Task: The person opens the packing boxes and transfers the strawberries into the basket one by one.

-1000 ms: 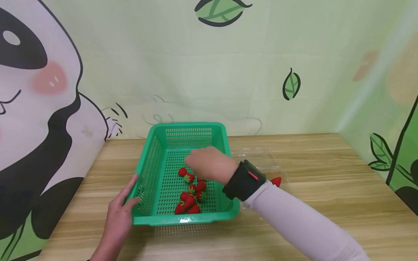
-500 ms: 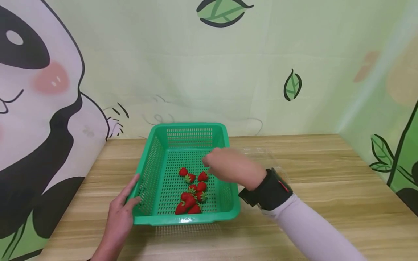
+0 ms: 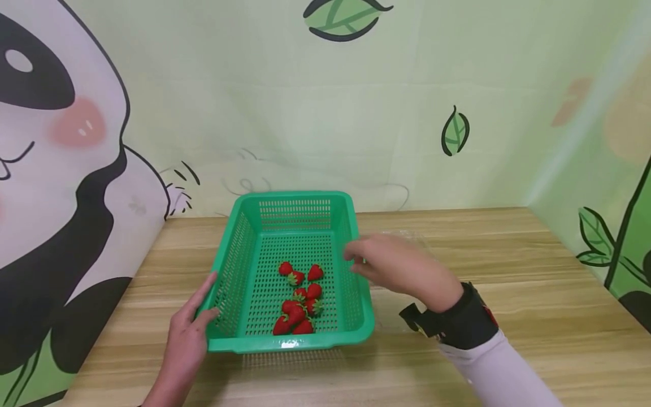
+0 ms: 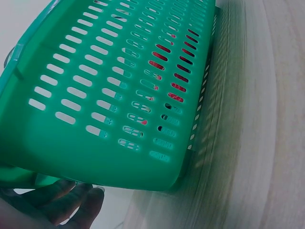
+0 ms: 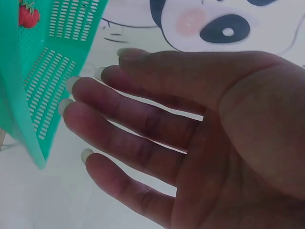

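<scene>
A green perforated plastic basket [image 3: 285, 343] stands on the wooden table, with several red strawberries [image 3: 296, 312] on its floor, mostly in the front half. My left hand [image 3: 185, 338] grips the basket's left rim near the front corner; in the left wrist view its fingertips [image 4: 90, 202] lie under the rim, and red shows through the wall slots. Over the basket's right edge hovers my right hand [image 3: 399, 265], fingers loosely bent and holding nothing. The right wrist view shows its bare palm and spread fingers [image 5: 126, 102], with one strawberry [image 5: 29, 17] in the basket beyond.
A clear plastic container [image 3: 407, 233] lies right of the basket, mostly hidden behind my right hand. The wooden table [image 3: 508, 265] extends to the right. Behind it hangs a pale green printed backdrop [image 3: 325, 113] with a panda at the left.
My right hand has moved right, from over the middle of the basket to its right edge. A strawberry near the basket's right side has come into view. The left hand stays on the rim.
</scene>
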Demonstrator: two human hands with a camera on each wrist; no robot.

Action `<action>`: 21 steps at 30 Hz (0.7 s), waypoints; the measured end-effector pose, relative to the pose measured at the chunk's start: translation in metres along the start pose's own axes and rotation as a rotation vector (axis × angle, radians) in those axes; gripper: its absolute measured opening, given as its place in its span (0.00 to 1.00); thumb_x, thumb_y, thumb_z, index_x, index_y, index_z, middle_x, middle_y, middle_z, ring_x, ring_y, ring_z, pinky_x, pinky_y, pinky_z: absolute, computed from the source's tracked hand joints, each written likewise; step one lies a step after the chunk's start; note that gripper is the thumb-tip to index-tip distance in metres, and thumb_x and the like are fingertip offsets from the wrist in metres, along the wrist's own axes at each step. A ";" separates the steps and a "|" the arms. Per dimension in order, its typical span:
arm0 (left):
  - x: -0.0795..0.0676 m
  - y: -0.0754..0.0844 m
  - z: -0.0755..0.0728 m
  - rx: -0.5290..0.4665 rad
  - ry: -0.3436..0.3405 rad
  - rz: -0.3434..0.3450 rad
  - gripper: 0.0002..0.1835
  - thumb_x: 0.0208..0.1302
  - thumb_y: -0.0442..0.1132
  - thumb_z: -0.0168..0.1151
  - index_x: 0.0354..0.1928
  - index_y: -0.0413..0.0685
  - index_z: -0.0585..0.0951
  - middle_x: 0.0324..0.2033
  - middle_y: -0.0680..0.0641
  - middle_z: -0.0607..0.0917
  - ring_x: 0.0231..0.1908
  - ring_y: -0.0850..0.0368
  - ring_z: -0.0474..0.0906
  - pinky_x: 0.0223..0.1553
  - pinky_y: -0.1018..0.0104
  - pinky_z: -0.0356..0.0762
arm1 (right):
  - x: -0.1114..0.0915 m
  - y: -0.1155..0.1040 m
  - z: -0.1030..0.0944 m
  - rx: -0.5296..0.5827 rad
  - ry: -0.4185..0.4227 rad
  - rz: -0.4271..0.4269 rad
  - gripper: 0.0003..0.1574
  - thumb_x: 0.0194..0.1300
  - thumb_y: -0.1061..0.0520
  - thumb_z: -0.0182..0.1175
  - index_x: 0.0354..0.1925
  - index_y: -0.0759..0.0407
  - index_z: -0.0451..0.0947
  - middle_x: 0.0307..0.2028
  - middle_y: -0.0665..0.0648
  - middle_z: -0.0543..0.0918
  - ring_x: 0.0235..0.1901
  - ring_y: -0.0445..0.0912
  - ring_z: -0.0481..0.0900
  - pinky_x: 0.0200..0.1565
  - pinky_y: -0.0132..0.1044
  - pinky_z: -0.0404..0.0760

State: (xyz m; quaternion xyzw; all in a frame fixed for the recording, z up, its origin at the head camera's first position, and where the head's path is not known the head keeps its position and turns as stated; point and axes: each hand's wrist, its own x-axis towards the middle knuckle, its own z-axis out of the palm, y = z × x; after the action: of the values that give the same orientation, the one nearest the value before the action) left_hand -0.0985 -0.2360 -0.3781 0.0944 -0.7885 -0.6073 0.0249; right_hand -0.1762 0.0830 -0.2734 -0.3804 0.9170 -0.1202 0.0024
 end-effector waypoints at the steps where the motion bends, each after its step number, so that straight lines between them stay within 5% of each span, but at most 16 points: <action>1: 0.000 0.000 0.000 -0.001 0.000 -0.001 0.31 0.69 0.36 0.43 0.70 0.72 0.58 0.70 0.60 0.52 0.69 0.58 0.45 0.66 0.51 0.45 | -0.003 0.002 0.000 0.009 0.014 0.008 0.04 0.60 0.60 0.59 0.36 0.56 0.78 0.32 0.48 0.79 0.30 0.40 0.73 0.33 0.34 0.74; 11: -0.001 -0.001 0.000 -0.009 0.000 0.005 0.30 0.69 0.36 0.43 0.69 0.72 0.58 0.70 0.62 0.52 0.69 0.58 0.44 0.66 0.51 0.45 | -0.036 0.022 -0.004 0.155 0.116 0.068 0.11 0.60 0.60 0.58 0.43 0.59 0.79 0.34 0.48 0.80 0.35 0.41 0.75 0.41 0.40 0.76; 21: -0.001 -0.002 0.001 -0.002 0.020 0.034 0.30 0.68 0.35 0.44 0.70 0.69 0.60 0.70 0.59 0.54 0.69 0.57 0.46 0.66 0.51 0.46 | -0.055 0.041 0.001 0.170 0.158 0.127 0.10 0.60 0.60 0.59 0.42 0.56 0.77 0.34 0.46 0.79 0.35 0.40 0.75 0.39 0.40 0.76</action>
State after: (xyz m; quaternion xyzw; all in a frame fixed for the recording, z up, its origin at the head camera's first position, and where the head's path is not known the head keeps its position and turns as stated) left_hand -0.0978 -0.2355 -0.3799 0.0870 -0.7890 -0.6067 0.0431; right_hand -0.1655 0.1492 -0.2880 -0.3093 0.9231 -0.2266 -0.0298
